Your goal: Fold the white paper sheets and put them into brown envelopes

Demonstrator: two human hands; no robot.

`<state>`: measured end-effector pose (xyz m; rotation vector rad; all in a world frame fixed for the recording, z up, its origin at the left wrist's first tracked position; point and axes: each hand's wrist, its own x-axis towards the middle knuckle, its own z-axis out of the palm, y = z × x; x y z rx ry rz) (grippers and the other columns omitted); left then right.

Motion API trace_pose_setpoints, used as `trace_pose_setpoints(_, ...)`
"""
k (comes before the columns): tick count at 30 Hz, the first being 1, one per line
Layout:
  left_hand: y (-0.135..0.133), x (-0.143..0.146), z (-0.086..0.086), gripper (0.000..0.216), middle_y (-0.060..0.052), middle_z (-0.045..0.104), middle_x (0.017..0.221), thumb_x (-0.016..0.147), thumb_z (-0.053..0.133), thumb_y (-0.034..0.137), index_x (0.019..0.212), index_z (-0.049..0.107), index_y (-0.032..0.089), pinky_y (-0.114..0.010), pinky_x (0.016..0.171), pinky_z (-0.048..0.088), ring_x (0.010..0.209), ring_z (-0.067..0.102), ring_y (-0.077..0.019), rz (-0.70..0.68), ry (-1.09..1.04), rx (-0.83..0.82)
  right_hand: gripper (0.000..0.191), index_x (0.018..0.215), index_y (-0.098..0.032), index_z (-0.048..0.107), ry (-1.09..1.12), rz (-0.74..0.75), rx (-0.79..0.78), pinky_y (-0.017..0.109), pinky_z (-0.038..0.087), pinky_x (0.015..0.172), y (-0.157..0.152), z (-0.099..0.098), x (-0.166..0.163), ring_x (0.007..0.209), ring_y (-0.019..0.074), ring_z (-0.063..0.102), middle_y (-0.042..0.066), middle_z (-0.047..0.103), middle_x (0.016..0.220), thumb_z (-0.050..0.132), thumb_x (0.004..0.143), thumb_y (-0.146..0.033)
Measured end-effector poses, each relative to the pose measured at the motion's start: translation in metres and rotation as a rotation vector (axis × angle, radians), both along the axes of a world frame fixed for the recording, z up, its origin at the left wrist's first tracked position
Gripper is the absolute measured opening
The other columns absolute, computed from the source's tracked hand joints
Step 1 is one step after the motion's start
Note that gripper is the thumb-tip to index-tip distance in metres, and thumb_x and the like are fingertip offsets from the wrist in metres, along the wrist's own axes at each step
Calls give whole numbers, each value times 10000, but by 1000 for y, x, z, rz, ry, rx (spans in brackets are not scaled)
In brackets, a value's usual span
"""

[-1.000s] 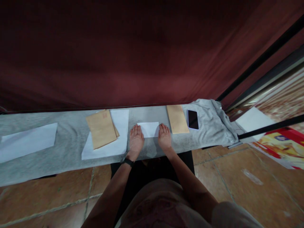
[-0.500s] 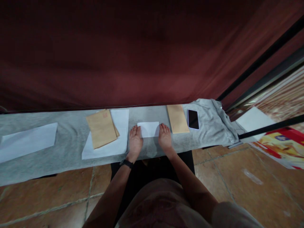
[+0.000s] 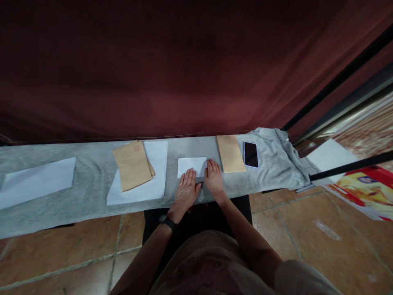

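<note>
White folded paper point(image 3: 188, 164), tan envelopes point(image 3: 132, 166), grey cloth point(image 3: 92, 164)

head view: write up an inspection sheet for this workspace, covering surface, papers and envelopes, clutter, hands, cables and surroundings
Surface: grey cloth, rumpled at the right end.
Papers and envelopes: small white paper flat at the hands; brown envelopes on larger white sheets to the left; another brown envelope to the right; a separate white sheet at far left.
Clutter: phone beside the right-hand envelope.
Hands: left hand has its fingers over the small paper's near edge; right hand lies at its right edge.
Cables: nothing seen.
Surroundings: dark red curtain behind, tiled floor below.
</note>
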<state>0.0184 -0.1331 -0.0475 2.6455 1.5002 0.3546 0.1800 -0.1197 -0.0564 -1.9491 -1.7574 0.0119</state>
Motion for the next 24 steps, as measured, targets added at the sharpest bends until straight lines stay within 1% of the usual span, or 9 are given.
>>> trace_pose_setpoints(1, 0, 0, 0, 613, -183, 368, 1622, 1025, 352, 341, 1560, 356, 41, -474, 1279, 237, 1547, 273, -262, -5, 8, 2, 475, 1477, -87, 498, 10, 48, 13, 492, 315, 1218, -2, 1, -1, 1467, 260, 409, 154, 489, 1559, 353, 1037, -190)
trace_pose_setpoints(4, 1, -2, 0, 598, -187, 365, 1624, 1008, 329, 261, 1550, 358, 11, -463, 1282, 228, 1553, 254, -257, -21, 32, 8, 462, 1482, -150, 514, -6, 290, -21, 448, 298, 1241, -9, 6, -8, 1468, 211, 419, 97, 499, 1564, 361, 1058, -250)
trace_pose_setpoints(6, 1, -2, -2, 591, -184, 371, 1623, 995, 306, 212, 1544, 364, 1, -453, 1282, 229, 1552, 255, -250, -32, 42, 8, 461, 1489, -158, 509, -32, 374, -67, 431, 304, 1240, -14, 8, -12, 1456, 204, 441, 94, 513, 1553, 376, 1068, -291)
trace_pose_setpoints(10, 1, -3, -5, 586, -165, 372, 1626, 998, 285, 201, 1549, 367, 19, -451, 1280, 233, 1549, 264, -246, -22, 30, 15, 489, 1514, -139, 473, -86, 346, -106, 464, 307, 1231, -21, 9, -15, 1461, 239, 442, 125, 488, 1565, 385, 1073, -331)
trace_pose_setpoints(16, -4, -9, -7, 603, -207, 340, 1629, 1012, 333, 281, 1548, 360, 5, -478, 1265, 261, 1546, 269, -278, 49, -27, 26, 570, 1572, -123, 369, -143, 297, -79, 480, 287, 1232, -32, 1, -9, 1489, 264, 395, 135, 415, 1611, 411, 1069, -387)
trace_pose_setpoints(21, -6, -18, -8, 615, -215, 346, 1624, 1013, 361, 309, 1554, 350, 17, -504, 1252, 280, 1545, 269, -293, 100, -69, 42, 582, 1575, -90, 354, -131, 212, -64, 492, 262, 1236, -41, -2, -4, 1492, 278, 384, 161, 416, 1605, 376, 1080, -394)
trace_pose_setpoints(24, -5, -22, -10, 616, -233, 356, 1612, 1013, 366, 309, 1546, 360, 0, -522, 1247, 283, 1540, 280, -311, 133, -77, 48, 579, 1576, -92, 354, -123, 183, -67, 498, 263, 1235, -44, -3, -1, 1488, 282, 392, 167, 427, 1597, 375, 1082, -394)
